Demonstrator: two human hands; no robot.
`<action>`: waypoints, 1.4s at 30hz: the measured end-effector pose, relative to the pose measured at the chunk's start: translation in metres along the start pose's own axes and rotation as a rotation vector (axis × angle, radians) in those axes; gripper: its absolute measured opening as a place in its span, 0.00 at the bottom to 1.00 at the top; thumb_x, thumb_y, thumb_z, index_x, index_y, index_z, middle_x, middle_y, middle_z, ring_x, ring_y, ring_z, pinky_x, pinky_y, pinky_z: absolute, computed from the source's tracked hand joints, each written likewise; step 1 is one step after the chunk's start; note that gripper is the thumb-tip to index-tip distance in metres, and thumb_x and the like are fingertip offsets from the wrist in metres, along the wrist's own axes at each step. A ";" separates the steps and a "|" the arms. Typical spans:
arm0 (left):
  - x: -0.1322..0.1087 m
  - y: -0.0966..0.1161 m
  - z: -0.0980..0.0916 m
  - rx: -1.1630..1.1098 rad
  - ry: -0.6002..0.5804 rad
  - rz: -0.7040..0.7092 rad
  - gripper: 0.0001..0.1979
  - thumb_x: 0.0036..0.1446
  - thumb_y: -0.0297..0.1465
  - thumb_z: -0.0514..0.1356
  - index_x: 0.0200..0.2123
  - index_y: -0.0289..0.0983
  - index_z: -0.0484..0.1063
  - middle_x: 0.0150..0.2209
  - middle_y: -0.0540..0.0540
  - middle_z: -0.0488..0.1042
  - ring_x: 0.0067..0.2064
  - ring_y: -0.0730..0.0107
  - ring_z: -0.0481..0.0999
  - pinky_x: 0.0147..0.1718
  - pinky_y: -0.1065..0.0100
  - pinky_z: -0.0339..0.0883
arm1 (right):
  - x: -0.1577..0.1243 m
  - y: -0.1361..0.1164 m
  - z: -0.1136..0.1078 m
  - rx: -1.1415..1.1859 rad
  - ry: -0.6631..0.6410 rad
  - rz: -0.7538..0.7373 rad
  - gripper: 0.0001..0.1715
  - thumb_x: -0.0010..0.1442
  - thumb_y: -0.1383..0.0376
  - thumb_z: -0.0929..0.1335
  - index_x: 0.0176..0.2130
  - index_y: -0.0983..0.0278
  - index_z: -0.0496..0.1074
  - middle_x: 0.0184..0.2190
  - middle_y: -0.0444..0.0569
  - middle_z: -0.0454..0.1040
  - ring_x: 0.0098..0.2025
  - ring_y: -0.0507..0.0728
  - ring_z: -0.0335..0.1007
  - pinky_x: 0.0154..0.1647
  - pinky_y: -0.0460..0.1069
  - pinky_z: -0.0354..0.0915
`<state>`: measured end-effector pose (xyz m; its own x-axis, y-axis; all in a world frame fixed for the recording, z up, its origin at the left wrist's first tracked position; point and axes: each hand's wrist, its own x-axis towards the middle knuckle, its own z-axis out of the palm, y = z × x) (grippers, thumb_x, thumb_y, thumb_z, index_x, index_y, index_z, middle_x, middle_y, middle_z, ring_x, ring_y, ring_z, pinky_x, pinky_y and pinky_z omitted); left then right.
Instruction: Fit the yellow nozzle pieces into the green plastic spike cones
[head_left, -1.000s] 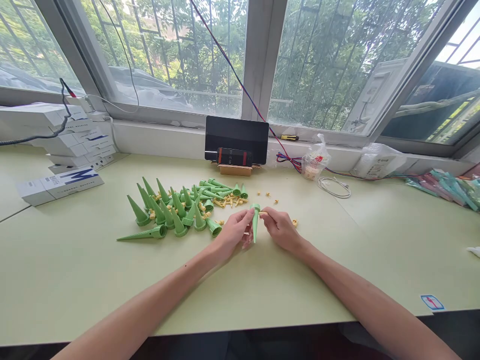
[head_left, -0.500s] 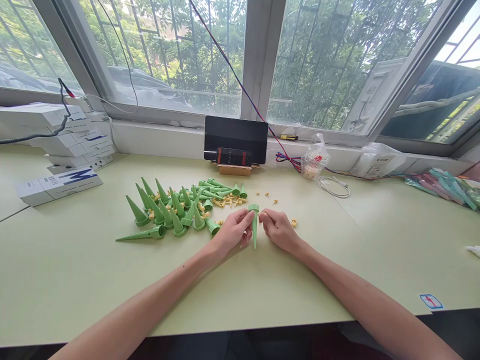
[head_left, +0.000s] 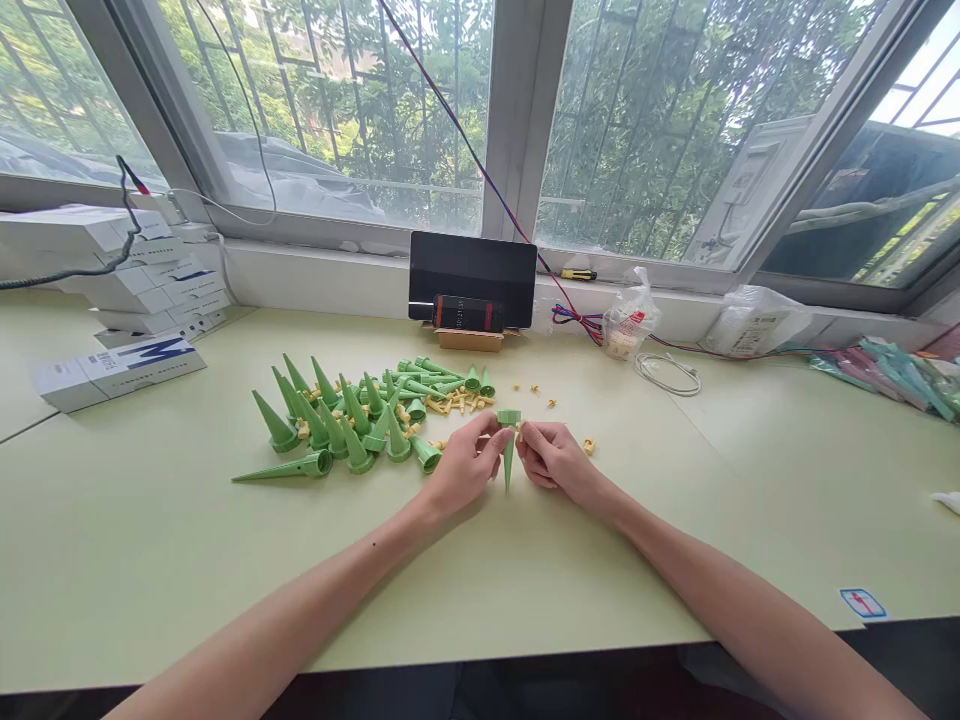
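Observation:
Both hands meet over the pale green table, holding one green plastic cone spike upright with its tip pointing down. My left hand pinches the spike's wide upper end from the left. My right hand is closed against the same upper end from the right; any small part in its fingers is hidden. To the left lies a pile of several green cone spikes, some standing, some lying, with small yellow plastic pieces scattered among and beside them.
A dark tablet leans against the window sill behind a small black device. White boxes are stacked at the far left. A plastic bag, coiled white cable and coloured packets lie at the right.
The hands have drawn closer together around the spike's top; the right hand's fingers moved in against it. The spike stays upright, shifted slightly.

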<state>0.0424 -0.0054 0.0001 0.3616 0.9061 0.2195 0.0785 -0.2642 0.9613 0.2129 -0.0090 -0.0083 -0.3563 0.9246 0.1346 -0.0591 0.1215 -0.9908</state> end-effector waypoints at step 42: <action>0.000 0.002 -0.009 0.570 0.030 0.499 0.10 0.69 0.32 0.51 0.35 0.37 0.66 0.29 0.50 0.63 0.30 0.72 0.59 0.31 0.70 0.57 | 0.000 -0.005 -0.009 0.447 -0.211 0.262 0.24 0.61 0.50 0.69 0.24 0.64 0.64 0.09 0.33 0.49 0.11 0.45 0.40 0.13 0.42 0.40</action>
<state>0.0340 -0.0025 0.0039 0.4555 0.6404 0.6184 0.3830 -0.7680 0.5133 0.2218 -0.0063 -0.0038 -0.5885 0.8054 -0.0706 -0.3171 -0.3102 -0.8962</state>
